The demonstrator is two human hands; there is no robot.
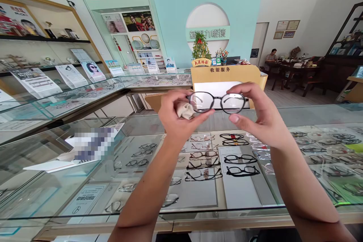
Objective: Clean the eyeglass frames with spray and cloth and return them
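A pair of dark-rimmed round eyeglasses (217, 98) is raised above the glass counter, lenses facing me. My left hand (177, 115) has its fingers closed at the left side of the frame, with a crumpled whitish cloth (185, 110) tucked in the palm. At the other end, my right hand (261, 115) curls round the right lens; its forefinger lies along the top of the rim and its thumb is below the lens. The temples extend away behind the lenses and are only partly visible.
Below my arms, a glass display case (198, 196) holds rows of eyeglasses (242, 170). An open booklet (93, 147) lies on the glass at left. Beyond stand a wooden cashier desk (227, 73) with a plant (200, 47) and, far right, a seated person (271, 56) at a table.
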